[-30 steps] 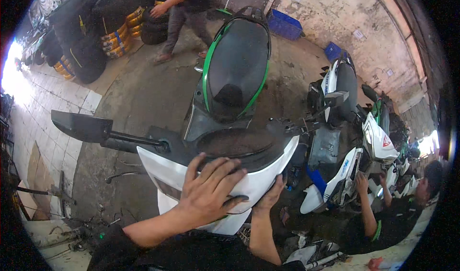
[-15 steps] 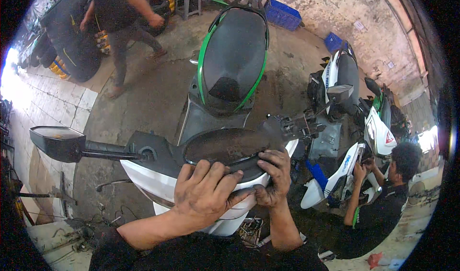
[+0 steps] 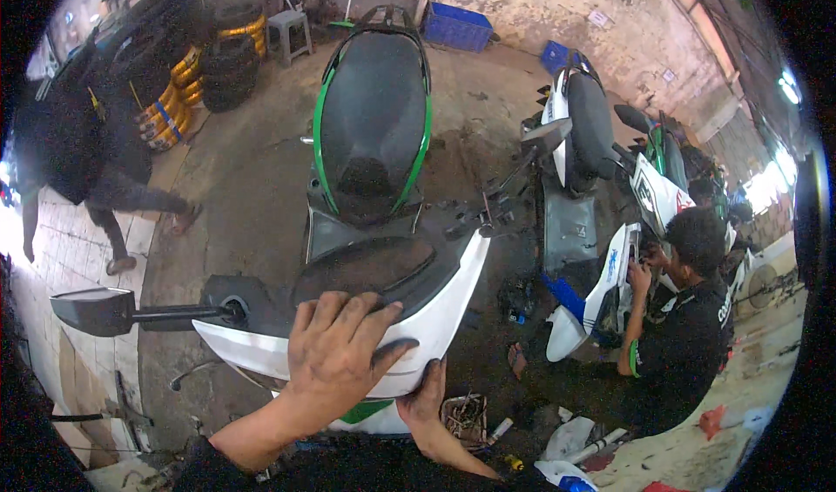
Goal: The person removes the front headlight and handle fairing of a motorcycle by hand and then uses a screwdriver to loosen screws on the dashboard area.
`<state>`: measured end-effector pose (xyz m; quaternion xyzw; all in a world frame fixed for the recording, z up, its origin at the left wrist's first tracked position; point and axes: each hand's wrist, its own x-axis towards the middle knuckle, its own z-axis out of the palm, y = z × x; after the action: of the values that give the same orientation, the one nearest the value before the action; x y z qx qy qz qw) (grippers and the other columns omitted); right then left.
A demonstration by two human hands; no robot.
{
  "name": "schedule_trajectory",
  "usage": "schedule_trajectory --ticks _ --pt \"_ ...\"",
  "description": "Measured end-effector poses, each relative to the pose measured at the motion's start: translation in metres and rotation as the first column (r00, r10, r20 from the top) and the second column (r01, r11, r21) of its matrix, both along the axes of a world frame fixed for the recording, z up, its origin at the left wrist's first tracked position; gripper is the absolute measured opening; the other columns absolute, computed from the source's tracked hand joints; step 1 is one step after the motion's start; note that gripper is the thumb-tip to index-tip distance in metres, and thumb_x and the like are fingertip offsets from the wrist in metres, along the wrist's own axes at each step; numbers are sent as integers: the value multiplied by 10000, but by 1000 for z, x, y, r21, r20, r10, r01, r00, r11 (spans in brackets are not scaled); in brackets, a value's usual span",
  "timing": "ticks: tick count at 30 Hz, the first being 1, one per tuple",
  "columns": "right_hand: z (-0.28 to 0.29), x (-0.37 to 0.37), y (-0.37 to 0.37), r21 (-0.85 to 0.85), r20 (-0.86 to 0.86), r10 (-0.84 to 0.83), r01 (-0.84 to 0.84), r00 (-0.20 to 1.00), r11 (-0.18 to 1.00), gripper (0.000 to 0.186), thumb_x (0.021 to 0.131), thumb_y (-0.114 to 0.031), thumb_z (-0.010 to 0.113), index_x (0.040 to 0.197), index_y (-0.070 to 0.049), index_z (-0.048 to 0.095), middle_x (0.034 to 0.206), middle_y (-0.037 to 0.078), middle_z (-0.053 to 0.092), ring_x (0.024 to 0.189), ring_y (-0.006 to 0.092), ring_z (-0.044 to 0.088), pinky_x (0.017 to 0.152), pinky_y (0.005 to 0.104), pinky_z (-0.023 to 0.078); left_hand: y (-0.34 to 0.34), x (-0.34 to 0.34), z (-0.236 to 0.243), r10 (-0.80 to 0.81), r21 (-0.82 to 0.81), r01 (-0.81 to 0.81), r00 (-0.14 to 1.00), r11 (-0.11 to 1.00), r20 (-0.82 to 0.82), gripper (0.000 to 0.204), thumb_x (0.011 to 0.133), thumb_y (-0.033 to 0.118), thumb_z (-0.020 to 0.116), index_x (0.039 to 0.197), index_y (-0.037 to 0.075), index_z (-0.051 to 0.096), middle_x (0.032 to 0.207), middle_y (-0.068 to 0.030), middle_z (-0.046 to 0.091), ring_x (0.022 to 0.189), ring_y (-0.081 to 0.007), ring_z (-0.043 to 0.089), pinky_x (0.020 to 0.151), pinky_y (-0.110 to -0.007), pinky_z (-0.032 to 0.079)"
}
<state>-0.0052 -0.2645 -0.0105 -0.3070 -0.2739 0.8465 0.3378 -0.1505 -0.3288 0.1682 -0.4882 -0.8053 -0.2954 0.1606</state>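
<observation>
A white handlebar cover (image 3: 441,320) with a black top and a dark oval instrument panel (image 3: 370,272) belongs to the scooter in front of me. My left hand (image 3: 338,344) lies across its near side, its bent fingers hooked over the upper edge and the thumb spread along the white face. Below it, at the cover's lower edge, my right hand (image 3: 424,398) holds on with the thumb pressed upward; its other fingers are mostly hidden. A black mirror (image 3: 93,309) sticks out on the left. Behind the cover is the scooter's black seat (image 3: 373,109) with green trim.
At the right a co-worker (image 3: 684,309) handles a white and blue scooter panel (image 3: 601,305). Another person (image 3: 83,152) walks at the far left. Stacked tyres (image 3: 228,70), a grey stool (image 3: 289,37) and a blue crate (image 3: 457,27) stand at the back. Loose parts lie on the lower right.
My right hand has moved from the cover's top right edge down to its lower edge. The left hand stays on the cover. The walking person has gone further left, and my view has shifted.
</observation>
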Motion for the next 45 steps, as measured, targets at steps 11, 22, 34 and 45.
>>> schedule_trajectory --ticks 11,22,34,45 --pt "22 -7 -4 147 133 33 -53 991 988 632 953 -283 434 1437 -23 122 1379 171 333 1261 271 361 1048 390 315 -1 -4 -8 -14 -55 13 1000 998 -14 437 622 402 778 916 100 660 836 -15 609 753 -215 540 622 -352 395" --pt "78 -17 73 893 447 -268 -409 854 186 891 797 -553 599 1431 -43 234 1468 211 259 1369 385 209 1106 505 137 -64 -3 -9 51 -37 -50 999 998 15 538 644 323 787 1079 67 599 1080 -102 589 1001 -288 545 867 -469 384" --pt "132 -69 105 903 262 -40 -260 964 -341 522 708 -490 699 988 -57 616 1028 119 630 1024 316 569 1013 535 277 -62 -14 -27 13 111 -12 1000 994 -11 389 634 334 800 924 117 657 1032 -51 647 949 -238 611 854 -406 433" --pt "154 -81 51 843 244 -143 -283 959 -457 603 479 -487 840 859 -78 614 854 64 547 823 259 518 769 419 364 -93 -34 -45 104 321 -46 981 946 -167 273 645 256 791 813 112 630 848 -28 641 879 -206 603 835 -418 390"
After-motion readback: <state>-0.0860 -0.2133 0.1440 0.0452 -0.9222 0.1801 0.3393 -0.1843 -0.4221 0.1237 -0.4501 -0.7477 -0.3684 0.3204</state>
